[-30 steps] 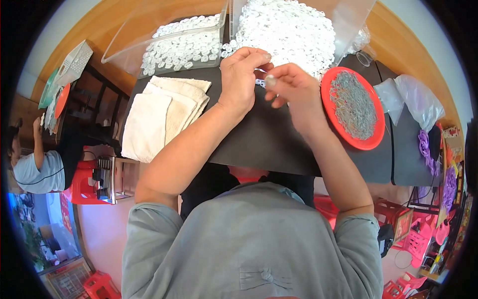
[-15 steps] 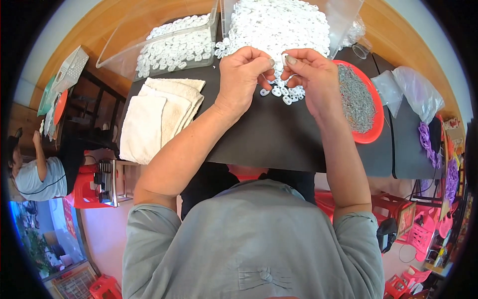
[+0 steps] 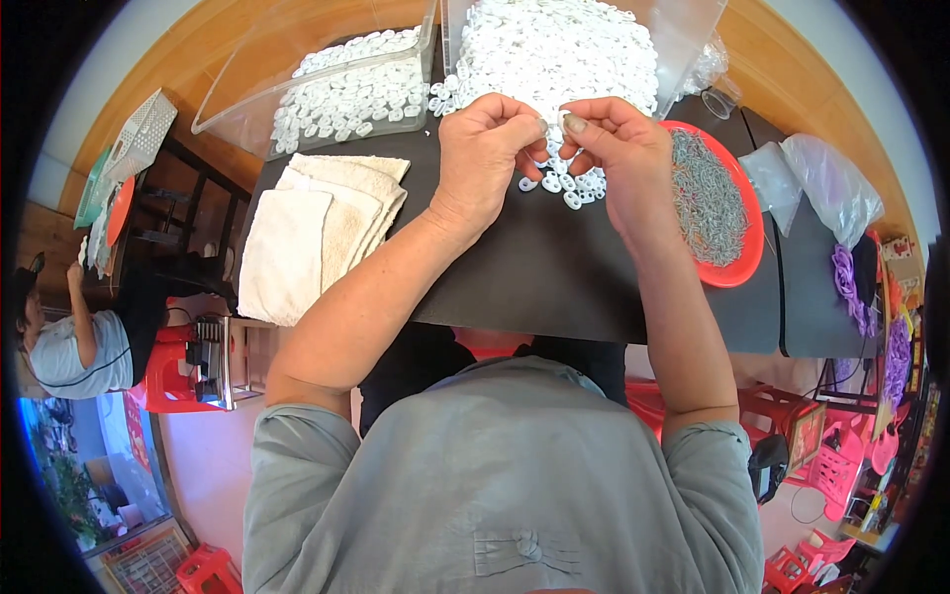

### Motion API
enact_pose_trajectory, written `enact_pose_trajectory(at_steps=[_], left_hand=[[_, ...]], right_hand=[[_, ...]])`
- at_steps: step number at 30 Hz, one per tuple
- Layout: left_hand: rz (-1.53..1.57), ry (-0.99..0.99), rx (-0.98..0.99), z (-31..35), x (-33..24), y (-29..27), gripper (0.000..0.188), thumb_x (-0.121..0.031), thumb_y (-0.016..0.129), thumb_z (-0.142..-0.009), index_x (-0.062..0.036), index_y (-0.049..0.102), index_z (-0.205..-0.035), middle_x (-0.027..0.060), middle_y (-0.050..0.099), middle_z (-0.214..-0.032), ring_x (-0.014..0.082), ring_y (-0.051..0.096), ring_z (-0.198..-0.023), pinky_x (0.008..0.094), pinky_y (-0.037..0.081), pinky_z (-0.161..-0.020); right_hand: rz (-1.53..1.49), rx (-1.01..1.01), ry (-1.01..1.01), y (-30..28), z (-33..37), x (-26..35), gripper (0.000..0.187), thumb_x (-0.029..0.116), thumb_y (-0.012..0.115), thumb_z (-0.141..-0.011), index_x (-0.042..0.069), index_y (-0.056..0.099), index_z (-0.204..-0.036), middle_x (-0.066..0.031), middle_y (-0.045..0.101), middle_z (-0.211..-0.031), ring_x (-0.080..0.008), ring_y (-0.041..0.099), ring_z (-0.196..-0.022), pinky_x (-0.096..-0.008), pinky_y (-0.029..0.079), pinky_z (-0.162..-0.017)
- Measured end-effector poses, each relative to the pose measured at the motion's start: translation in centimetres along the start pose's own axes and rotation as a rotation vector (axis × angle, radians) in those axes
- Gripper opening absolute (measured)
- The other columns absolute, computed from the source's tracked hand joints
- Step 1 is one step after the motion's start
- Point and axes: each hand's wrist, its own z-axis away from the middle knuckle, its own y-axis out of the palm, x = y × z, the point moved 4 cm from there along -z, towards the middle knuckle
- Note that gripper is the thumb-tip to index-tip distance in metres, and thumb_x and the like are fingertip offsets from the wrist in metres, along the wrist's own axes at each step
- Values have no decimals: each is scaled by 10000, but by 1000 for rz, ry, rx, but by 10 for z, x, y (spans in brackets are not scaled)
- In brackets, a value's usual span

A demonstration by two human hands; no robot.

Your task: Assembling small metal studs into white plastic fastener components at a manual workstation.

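Observation:
My left hand (image 3: 485,153) and my right hand (image 3: 625,153) are raised close together over the dark table, fingertips facing each other. The right thumb and fingers pinch a small white oval plastic piece (image 3: 564,121). My left thumb and forefinger are pressed together; whatever is between them is too small to make out. Below the fingers lie several loose white oval pieces with holes (image 3: 572,200). Behind them, a large heap of the same pieces (image 3: 554,49) spills from a clear bin (image 3: 693,45). Right of my right hand, a red basin (image 3: 754,243) holds many thin grey metal pieces (image 3: 708,198).
Folded cream cloths (image 3: 287,252) lie at the table's left. Another clear bin (image 3: 233,109) with white pieces stands at the back left. Plastic bags (image 3: 831,183) lie at the right. A person (image 3: 84,342) sits at the far left near a red stool (image 3: 173,376).
Both hands stay in nearly the same place, with only slight finger movement. The white piece remains in the right fingertips.

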Motion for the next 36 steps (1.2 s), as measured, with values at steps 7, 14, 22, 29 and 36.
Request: enact_pose_trajectory(at_steps=[7,14,22,29,36], left_hand=[[5,-1,-12,2,-1,0,97,-60,625,-811,36,612,-817,81,619,-682,118,594,-584,243,481,-475],[-7,13,-27,2,-2,1,92,-54,622,-809,37,609,-806,78,615,-674,115,589,-574,241,480,-473],[-15,1,-4,2,-2,-1,86,-49,618,-843,33,614,-866,92,630,-745,153,614,-629,281,507,-526],[-31,21,-5,4,-5,0,87,-46,620,-837,37,616,-860,94,632,-739,155,616,-626,280,504,-516],[-63,18,-13,4,-5,0,83,-40,605,-824,36,615,-853,93,633,-738,155,615,-618,275,499,-509]], right_hand=[[-5,-11,-19,1,2,2,176,74,642,-877,-38,654,-1012,-49,645,-770,-88,600,-679,-208,473,-588],[15,5,-36,1,1,1,178,68,638,-880,-47,650,-1015,-56,647,-790,-98,602,-687,-217,472,-596],[-175,74,92,-2,-3,-4,186,77,600,-911,-66,623,-1026,-94,644,-822,-145,618,-725,-241,477,-618],[-220,98,151,-2,-3,-7,194,88,587,-924,-62,607,-1045,-109,641,-830,-165,621,-738,-249,478,-626],[-134,70,87,-1,-3,-5,190,86,610,-909,-59,617,-1032,-92,643,-827,-141,614,-722,-237,475,-609]])
